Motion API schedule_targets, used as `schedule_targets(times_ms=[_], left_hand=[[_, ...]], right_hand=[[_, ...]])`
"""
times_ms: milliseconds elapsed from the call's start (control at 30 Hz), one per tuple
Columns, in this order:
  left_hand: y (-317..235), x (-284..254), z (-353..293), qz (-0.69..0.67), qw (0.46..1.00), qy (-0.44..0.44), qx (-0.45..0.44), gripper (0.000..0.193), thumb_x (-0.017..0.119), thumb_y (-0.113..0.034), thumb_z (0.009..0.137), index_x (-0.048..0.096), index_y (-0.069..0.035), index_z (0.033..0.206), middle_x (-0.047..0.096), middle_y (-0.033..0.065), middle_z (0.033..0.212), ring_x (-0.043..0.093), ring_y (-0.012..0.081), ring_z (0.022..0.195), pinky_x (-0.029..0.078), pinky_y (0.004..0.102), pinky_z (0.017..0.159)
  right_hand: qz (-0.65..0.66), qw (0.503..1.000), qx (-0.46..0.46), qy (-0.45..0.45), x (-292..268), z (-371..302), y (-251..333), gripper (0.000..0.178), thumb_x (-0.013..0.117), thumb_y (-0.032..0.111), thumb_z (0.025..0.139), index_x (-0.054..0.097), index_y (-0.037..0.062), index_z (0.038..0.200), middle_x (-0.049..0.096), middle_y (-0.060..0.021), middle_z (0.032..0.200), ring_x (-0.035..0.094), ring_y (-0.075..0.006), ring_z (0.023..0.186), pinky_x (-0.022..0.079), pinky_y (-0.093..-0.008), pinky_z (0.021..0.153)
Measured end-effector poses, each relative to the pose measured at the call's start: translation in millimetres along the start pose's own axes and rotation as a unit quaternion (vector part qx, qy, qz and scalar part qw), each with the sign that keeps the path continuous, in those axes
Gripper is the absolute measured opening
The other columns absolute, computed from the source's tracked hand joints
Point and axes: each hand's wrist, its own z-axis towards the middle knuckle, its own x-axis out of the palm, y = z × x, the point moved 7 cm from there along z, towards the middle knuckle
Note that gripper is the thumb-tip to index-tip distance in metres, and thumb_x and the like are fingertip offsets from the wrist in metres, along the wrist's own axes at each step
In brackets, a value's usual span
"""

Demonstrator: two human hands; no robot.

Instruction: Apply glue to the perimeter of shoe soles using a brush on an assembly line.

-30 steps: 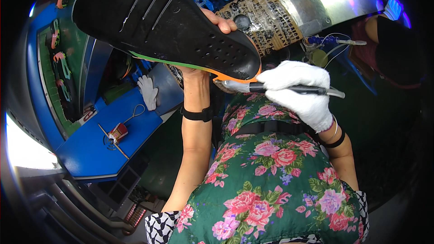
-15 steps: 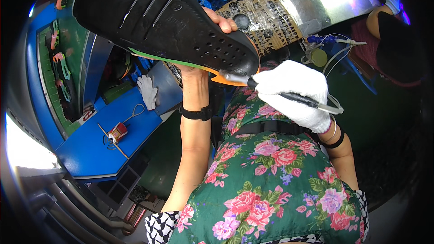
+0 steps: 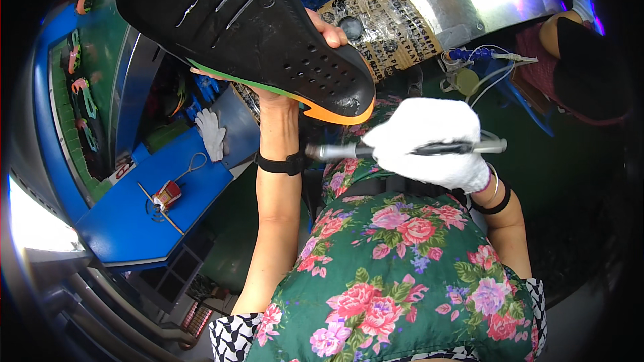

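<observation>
A large black shoe sole (image 3: 258, 40) with an orange and green edge is raised in front of me at the upper left, its underside with slots and small holes facing me. My left hand (image 3: 327, 29), bare, is closed around it; fingertips show at the far edge and the palm is hidden behind it. My right hand (image 3: 426, 135), in a white knit glove, is closed on a brush (image 3: 345, 151) with a black and metal handle. The brush tip, slightly blurred, points left and lies below the sole's orange end, apart from it.
A metal ledge (image 3: 463, 10) partly wrapped in taped cardboard (image 3: 396, 40) runs along the back. To the left stands a blue table (image 3: 121, 221) with a grey glove (image 3: 210, 135) and a small red object (image 3: 166, 194). A conveyor carries several colourful shoe parts. Another person sits at the right.
The brush has come off the sole's orange edge and dropped toward me, its handle now nearly level. The sole has shifted slightly left in my left hand.
</observation>
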Motion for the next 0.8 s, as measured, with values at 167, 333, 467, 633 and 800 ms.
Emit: schedule_targets(times_ms=[167, 333, 467, 633, 800], left_hand=[[2, 1, -1, -0.083, 0.996, -0.023, -0.016, 0.141, 0.035, -0.114, 0.051, 0.061, 0.004, 0.124, 0.067, 0.0194, 0.104, 0.069, 0.0333, 0.100, 0.053, 0.0501, 0.095], [-4, 6, 3, 0.009, 0.999, 0.020, -0.049, 0.101, 0.054, -0.087, 0.085, 0.063, 0.006, 0.122, 0.065, 0.0173, 0.108, 0.068, 0.0335, 0.099, 0.053, 0.0519, 0.095], [1, -3, -4, -0.002, 0.998, -0.022, -0.057, 0.135, 0.036, -0.107, 0.061, 0.053, 0.003, 0.137, 0.066, 0.0236, 0.113, 0.071, 0.0374, 0.094, 0.058, 0.0544, 0.088], [7, -5, 2, 0.009, 0.986, -0.144, -0.080, 0.118, 0.028, -0.088, 0.074, 0.048, 0.000, 0.150, 0.066, 0.0250, 0.126, 0.072, 0.0363, 0.102, 0.063, 0.0499, 0.088], [2, -8, -3, 0.083, 0.946, -0.280, -0.138, 0.059, 0.035, -0.044, 0.114, 0.052, 0.000, 0.149, 0.064, 0.0181, 0.140, 0.068, 0.0285, 0.118, 0.060, 0.0399, 0.101]], right_hand=[[-0.231, 0.964, -0.125, -0.044, -6, 3, 18, 0.020, 0.085, 0.001, 0.076, 0.081, 0.0035, 0.096, 0.079, -0.0137, 0.099, 0.075, -0.0268, 0.084, 0.060, -0.0361, 0.074], [-0.217, 0.965, -0.141, 0.044, 10, -3, 6, 0.020, 0.084, 0.004, 0.079, 0.082, 0.0078, 0.099, 0.080, -0.0098, 0.100, 0.075, -0.0252, 0.083, 0.060, -0.0346, 0.074], [-0.169, 0.979, -0.110, 0.004, 0, 3, 10, 0.023, 0.086, 0.005, 0.077, 0.081, 0.0089, 0.099, 0.080, -0.0093, 0.097, 0.075, -0.0254, 0.081, 0.060, -0.0346, 0.072], [-0.206, 0.954, -0.202, 0.075, 18, -1, 3, 0.027, 0.082, 0.003, 0.079, 0.080, 0.0095, 0.106, 0.078, -0.0092, 0.100, 0.072, -0.0261, 0.083, 0.058, -0.0362, 0.070], [-0.162, 0.979, -0.124, 0.018, -1, 3, 9, 0.023, 0.085, 0.002, 0.074, 0.081, 0.0047, 0.097, 0.080, -0.0126, 0.101, 0.075, -0.0276, 0.084, 0.060, -0.0363, 0.075]])
